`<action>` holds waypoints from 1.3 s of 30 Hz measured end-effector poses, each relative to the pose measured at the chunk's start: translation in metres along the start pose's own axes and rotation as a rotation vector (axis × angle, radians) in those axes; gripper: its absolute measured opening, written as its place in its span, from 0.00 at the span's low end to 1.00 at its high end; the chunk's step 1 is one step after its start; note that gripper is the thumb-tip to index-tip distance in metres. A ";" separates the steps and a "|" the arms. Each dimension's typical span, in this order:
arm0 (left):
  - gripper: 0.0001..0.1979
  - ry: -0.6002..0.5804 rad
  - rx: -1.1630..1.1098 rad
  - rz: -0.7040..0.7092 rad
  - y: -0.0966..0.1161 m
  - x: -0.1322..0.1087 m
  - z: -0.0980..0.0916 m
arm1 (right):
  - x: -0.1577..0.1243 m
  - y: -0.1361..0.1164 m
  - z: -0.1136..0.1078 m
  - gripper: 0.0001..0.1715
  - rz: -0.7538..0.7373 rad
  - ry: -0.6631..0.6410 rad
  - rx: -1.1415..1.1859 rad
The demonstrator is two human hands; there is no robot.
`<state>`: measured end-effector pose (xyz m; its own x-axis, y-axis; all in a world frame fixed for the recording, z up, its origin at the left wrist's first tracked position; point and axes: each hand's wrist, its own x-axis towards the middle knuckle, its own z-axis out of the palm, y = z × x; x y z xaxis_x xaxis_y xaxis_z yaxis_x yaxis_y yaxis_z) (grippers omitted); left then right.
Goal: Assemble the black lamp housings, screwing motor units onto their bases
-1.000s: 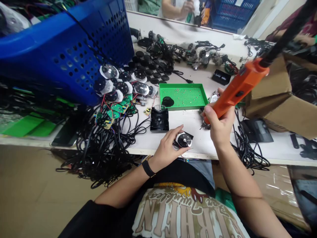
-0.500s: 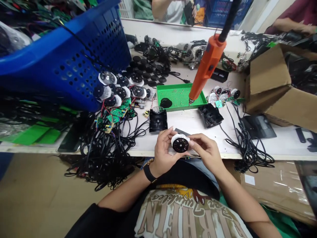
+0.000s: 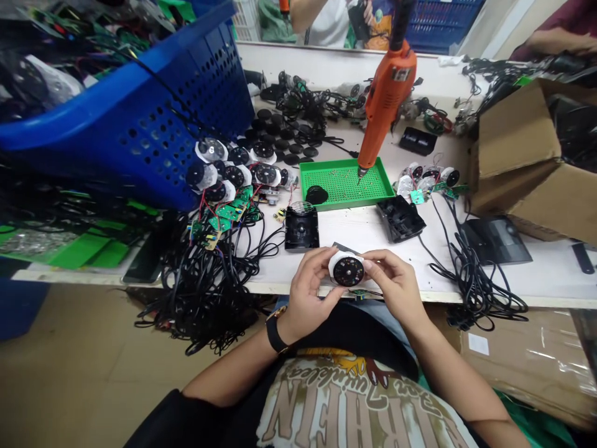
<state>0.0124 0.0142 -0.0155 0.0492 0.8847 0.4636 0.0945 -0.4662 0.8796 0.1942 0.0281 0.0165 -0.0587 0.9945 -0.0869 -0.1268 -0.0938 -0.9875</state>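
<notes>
Both of my hands hold a round black speaker-like disc with a white backing (image 3: 348, 271) just above the bench's front edge. My left hand (image 3: 310, 281) grips its left side, and my right hand (image 3: 394, 284) pinches its right side. Thin wires run from it down to a small circuit board (image 3: 362, 293). An orange electric screwdriver (image 3: 386, 109) hangs from above, out of my hands, its bit over a green perforated tray (image 3: 345, 184). Two black plastic housings, one (image 3: 301, 228) left and one (image 3: 400, 218) right, lie beyond my hands.
A blue perforated crate (image 3: 140, 118) leans in at left over several discs and green circuit boards. Black cable heaps (image 3: 209, 274) spill over the white bench edge. An open cardboard box (image 3: 517, 149) stands at right. Another person's hand (image 3: 555, 42) shows at top right.
My right hand has let go of the orange screwdriver, which now hangs over the green tray. That hand has joined my left on the disc, now lifted off the bench.
</notes>
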 end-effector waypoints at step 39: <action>0.05 -0.151 0.229 -0.062 0.022 0.021 -0.030 | -0.026 0.025 -0.007 0.19 -0.962 0.196 -1.081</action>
<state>-0.0140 0.0224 0.0167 0.1824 0.9097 0.3731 0.3235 -0.4138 0.8509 0.1999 0.0005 -0.0068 -0.2385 0.6505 0.7211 0.7572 0.5895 -0.2813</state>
